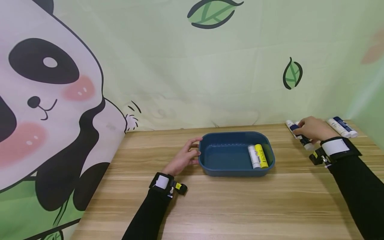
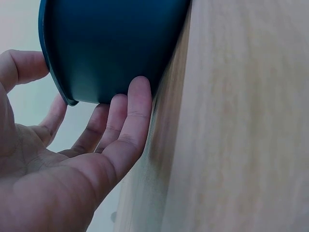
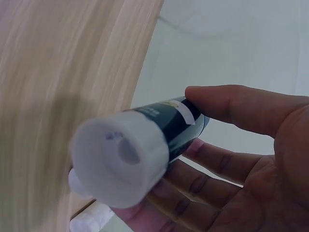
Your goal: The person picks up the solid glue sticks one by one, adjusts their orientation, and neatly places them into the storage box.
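A dark blue tray (image 1: 210, 156) sits mid-table with a white tube (image 1: 253, 156) and a yellow tube (image 1: 262, 155) lying side by side at its right end. My left hand (image 1: 187, 155) rests against the tray's left wall. In the left wrist view its fingers (image 2: 130, 116) lie nearly straight on the tray's outer wall (image 2: 111, 43), with the thumb by the rim. Far right, my right hand (image 1: 312, 129) holds a dark blue tube with a white cap (image 1: 303, 139) just above the table. The right wrist view shows that tube (image 3: 145, 150) pinched between thumb (image 3: 227, 101) and fingers.
Two more tubes (image 1: 342, 127) lie at the back right corner, and a white one (image 1: 289, 125) lies just left of my right hand. A cloth backdrop with a panda (image 1: 45, 100) stands behind and to the left of the wooden table (image 1: 240, 200).
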Action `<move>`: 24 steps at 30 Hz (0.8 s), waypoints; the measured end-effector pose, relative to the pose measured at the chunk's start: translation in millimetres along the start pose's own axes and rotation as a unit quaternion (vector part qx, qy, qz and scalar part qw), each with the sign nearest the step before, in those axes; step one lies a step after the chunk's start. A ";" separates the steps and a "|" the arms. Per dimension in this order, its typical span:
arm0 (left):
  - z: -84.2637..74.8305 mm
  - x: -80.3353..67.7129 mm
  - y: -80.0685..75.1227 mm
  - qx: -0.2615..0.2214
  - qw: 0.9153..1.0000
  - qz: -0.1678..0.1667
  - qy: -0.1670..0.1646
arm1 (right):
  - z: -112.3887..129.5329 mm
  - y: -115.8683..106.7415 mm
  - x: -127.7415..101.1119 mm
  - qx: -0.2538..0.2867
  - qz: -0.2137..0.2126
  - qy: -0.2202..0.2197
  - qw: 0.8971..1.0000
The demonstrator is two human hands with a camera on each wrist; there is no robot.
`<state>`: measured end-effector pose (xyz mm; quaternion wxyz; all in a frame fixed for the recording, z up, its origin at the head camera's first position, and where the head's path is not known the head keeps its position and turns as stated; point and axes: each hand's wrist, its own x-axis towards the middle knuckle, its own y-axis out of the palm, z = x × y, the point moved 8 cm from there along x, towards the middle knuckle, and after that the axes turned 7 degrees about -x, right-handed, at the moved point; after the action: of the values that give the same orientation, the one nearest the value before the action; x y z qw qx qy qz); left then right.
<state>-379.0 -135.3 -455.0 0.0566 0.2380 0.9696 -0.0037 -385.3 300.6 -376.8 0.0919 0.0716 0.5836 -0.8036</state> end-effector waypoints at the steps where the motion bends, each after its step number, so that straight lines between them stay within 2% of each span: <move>1: 0.1 0.0 0.1 -0.001 1.000 0.000 0.000 | 4.2 0.0 -0.1 0.003 0.000 -0.002 1.000; 13: -0.4 0.4 0.7 -0.003 1.000 0.000 0.004 | 50.5 -7.0 -3.7 0.009 -0.023 -0.030 0.999; 24: 0.7 1.7 0.1 -0.001 1.000 0.001 0.005 | 78.0 -7.8 -7.4 0.011 -0.013 -0.036 0.999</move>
<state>-380.4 -134.4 -455.9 0.0520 0.2389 0.9697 -0.0017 -380.5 229.2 -343.8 0.1014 0.0361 0.5720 -0.8131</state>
